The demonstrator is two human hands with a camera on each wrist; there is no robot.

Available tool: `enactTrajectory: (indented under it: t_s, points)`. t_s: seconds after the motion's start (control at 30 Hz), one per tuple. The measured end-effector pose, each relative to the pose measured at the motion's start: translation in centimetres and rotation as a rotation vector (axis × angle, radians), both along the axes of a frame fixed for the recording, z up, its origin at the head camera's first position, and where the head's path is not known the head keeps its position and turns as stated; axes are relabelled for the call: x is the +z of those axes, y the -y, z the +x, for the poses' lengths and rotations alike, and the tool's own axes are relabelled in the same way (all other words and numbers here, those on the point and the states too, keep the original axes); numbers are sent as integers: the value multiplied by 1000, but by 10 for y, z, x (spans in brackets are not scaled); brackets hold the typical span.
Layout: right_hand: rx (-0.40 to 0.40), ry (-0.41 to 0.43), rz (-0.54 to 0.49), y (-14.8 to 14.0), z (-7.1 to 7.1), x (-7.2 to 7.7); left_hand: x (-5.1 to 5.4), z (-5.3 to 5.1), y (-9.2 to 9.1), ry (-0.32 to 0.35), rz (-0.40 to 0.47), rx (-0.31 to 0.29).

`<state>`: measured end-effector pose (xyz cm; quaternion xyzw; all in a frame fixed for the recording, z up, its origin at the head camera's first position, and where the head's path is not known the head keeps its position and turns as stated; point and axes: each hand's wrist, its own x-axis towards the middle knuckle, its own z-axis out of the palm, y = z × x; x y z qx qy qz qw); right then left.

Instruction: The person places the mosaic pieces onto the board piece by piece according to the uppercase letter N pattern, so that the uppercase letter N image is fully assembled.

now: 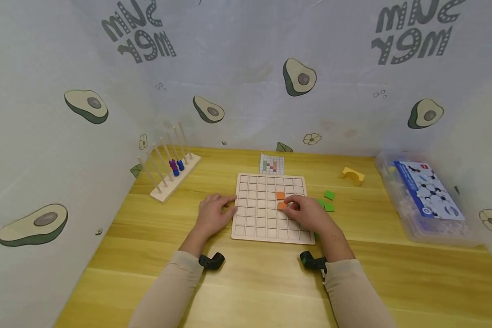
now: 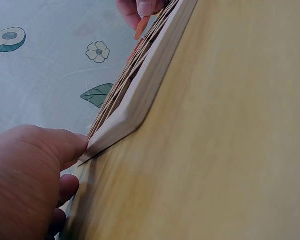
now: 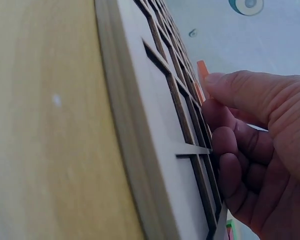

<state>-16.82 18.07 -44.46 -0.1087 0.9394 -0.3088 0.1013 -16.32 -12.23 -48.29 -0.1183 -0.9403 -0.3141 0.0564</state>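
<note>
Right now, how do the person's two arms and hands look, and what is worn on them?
The left sleeve and right sleeve are plain beige and long. At each wrist sits a small black, bent device. The left hand and right hand are bare, without gloves.

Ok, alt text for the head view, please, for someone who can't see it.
The right hand pinches an orange tile over a wooden grid board, while the left hand touches the board's left edge. Green tiles lie right of it.
</note>
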Motion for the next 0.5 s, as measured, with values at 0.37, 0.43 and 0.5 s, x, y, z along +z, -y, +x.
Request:
enactTrajectory:
  t_s: [0.37,0.43,0.5]
  points:
    - [-6,-8,5,1,0,-4,-1,0,-1,-6,0,9]
    - [-9,-8,5,1,-1,-5,-1,0,-1,-4,2,10]
    - [-10,-10,5,1,-1,-7,-2,0,-1,-2,3,10]
